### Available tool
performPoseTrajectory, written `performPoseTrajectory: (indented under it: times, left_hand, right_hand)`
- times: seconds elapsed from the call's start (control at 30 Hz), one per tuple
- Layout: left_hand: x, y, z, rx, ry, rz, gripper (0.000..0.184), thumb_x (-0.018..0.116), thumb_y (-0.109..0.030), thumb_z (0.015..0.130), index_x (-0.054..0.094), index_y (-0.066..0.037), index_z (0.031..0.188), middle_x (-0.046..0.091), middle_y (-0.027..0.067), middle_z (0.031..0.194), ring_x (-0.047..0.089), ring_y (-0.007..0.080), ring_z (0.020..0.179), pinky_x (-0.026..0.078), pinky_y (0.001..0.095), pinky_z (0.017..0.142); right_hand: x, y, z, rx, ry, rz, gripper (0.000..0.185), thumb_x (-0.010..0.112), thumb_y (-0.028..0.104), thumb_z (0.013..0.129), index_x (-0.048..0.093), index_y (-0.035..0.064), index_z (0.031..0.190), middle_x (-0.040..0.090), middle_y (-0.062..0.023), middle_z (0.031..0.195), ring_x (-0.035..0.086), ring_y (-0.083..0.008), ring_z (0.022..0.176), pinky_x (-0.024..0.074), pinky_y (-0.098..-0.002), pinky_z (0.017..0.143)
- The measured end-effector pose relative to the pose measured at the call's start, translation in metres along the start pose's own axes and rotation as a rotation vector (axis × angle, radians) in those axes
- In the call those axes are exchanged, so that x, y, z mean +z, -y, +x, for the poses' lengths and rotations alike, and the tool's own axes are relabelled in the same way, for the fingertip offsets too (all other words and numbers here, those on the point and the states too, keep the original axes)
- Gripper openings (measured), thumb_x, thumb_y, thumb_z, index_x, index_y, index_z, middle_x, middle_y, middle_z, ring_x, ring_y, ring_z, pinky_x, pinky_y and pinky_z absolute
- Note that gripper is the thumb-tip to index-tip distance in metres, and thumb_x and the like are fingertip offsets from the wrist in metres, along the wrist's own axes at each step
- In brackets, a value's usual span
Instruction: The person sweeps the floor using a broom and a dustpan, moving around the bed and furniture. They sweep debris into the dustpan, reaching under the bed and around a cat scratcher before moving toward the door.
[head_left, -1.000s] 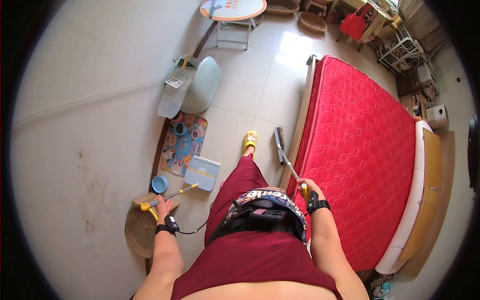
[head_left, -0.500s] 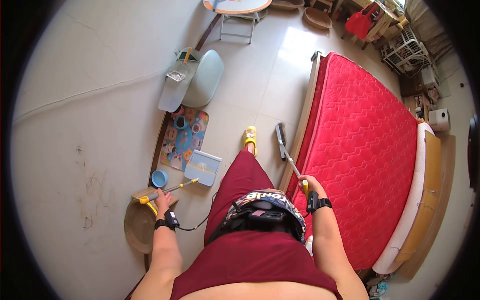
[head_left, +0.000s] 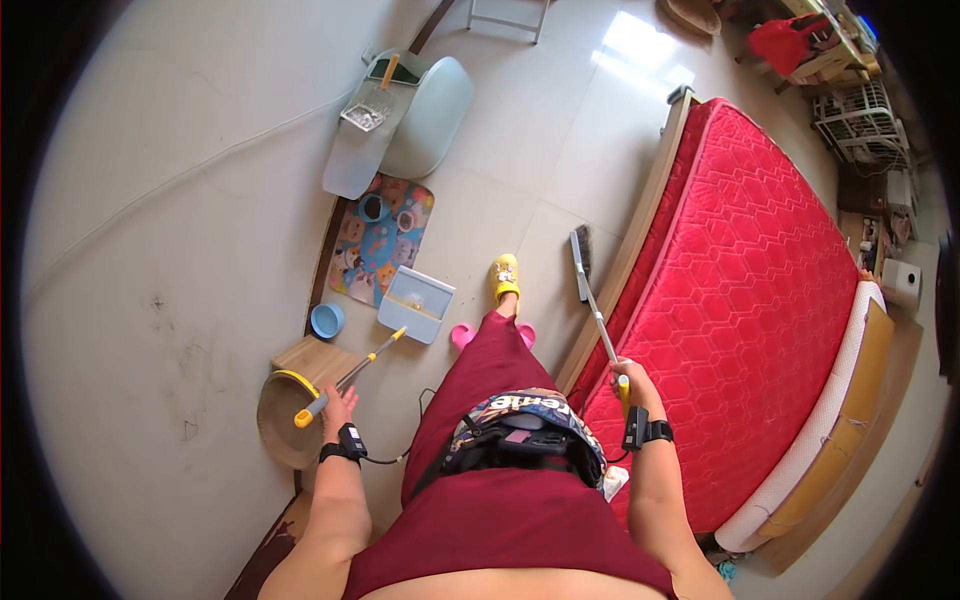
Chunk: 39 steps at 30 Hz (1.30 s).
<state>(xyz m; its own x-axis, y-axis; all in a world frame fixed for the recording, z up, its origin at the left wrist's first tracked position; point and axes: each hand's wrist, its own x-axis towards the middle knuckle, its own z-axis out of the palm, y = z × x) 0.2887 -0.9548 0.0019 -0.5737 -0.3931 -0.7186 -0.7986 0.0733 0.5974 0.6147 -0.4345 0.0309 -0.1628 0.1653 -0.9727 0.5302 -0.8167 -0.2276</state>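
Observation:
My left hand (head_left: 340, 404) is around the long grey and yellow handle of a light-blue dustpan (head_left: 428, 318), its fingers looking loose. The pan lies on the floor ahead with some small debris in it. My right hand (head_left: 634, 380) grips the pole of a broom (head_left: 580, 262) near its yellow end. The broom's dark bristles rest on the floor beside the bed frame, apart from the dustpan. Between the two tools is my foot in a yellow clog (head_left: 506, 270).
A bed with a red mattress (head_left: 745, 300) fills the right side. Along the left wall are a blue bowl (head_left: 327, 320), a cartoon mat (head_left: 385, 240), a litter box (head_left: 430, 115) and a round scratcher (head_left: 285, 425). Pink footwear (head_left: 462, 337) shows near my skirt.
The view has shifted forward and turned slightly. Pink footwear now shows beside my leg. My left fingers look looser on the dustpan handle; the broom stays in my right hand.

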Motion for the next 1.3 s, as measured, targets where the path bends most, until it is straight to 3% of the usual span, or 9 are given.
performPoseTrajectory:
  times: [0.1,0.13,0.5,0.77,1.03,1.3]
  left_hand:
    - [0.007,-0.006,0.0,-0.023,-0.001,0.003,0.051,0.045,-0.033,0.087,0.025,-0.012,0.129,0.033,0.0194,0.127,0.053,0.0331,0.101,0.048,0.0408,0.078]
    - [0.008,-0.008,0.0,-0.025,0.015,0.003,0.053,0.051,-0.035,0.085,0.025,-0.015,0.126,0.034,0.0193,0.128,0.056,0.0314,0.099,0.05,0.0383,0.076]
    - [0.036,-0.025,0.004,-0.045,0.057,0.023,0.049,0.05,-0.033,0.086,0.026,-0.013,0.125,0.031,0.019,0.126,0.056,0.0308,0.099,0.05,0.0374,0.074]
    - [0.042,-0.019,-0.008,0.0,0.043,0.044,0.044,0.048,-0.03,0.087,0.029,-0.012,0.122,0.034,0.0166,0.122,0.057,0.0316,0.096,0.051,0.0364,0.072]
    - [0.041,-0.001,-0.029,0.108,0.08,0.03,0.046,0.048,-0.028,0.088,0.029,-0.006,0.123,0.04,0.0135,0.114,0.059,0.0309,0.093,0.051,0.0347,0.071]
    - [0.015,0.018,-0.03,0.16,0.147,0.018,0.044,0.048,-0.031,0.087,0.03,-0.013,0.122,0.042,0.0135,0.113,0.061,0.0299,0.086,0.052,0.0357,0.067]
  right_hand:
    - [0.008,0.016,0.005,0.034,-0.015,-0.038,0.018,0.056,0.016,0.077,0.049,0.0105,0.093,0.048,-0.001,0.055,0.048,-0.0133,0.043,0.0369,-0.0255,0.038]
    - [0.011,0.023,0.007,0.052,-0.022,-0.057,0.017,0.056,0.015,0.077,0.049,0.0106,0.092,0.048,-0.0009,0.056,0.048,-0.0133,0.043,0.0372,-0.0257,0.038]
    - [0.018,0.059,0.031,0.127,-0.022,-0.05,0.01,0.055,0.016,0.078,0.047,0.0128,0.083,0.047,-0.0003,0.057,0.048,-0.0134,0.045,0.0383,-0.0261,0.039]
    - [0.021,0.068,0.025,0.058,-0.021,-0.045,0.012,0.055,0.019,0.077,0.047,0.0127,0.083,0.048,-0.0017,0.057,0.048,-0.014,0.045,0.0381,-0.0261,0.04]
    - [-0.005,0.017,0.035,0.023,0.026,0.019,0.012,0.054,0.019,0.079,0.046,0.0116,0.084,0.048,-0.0029,0.057,0.047,-0.0146,0.044,0.0386,-0.0267,0.04]
    - [-0.029,-0.036,0.023,-0.034,0.036,0.04,0.014,0.054,0.019,0.08,0.046,0.0123,0.089,0.048,-0.002,0.059,0.047,-0.0137,0.044,0.0377,-0.0266,0.039]
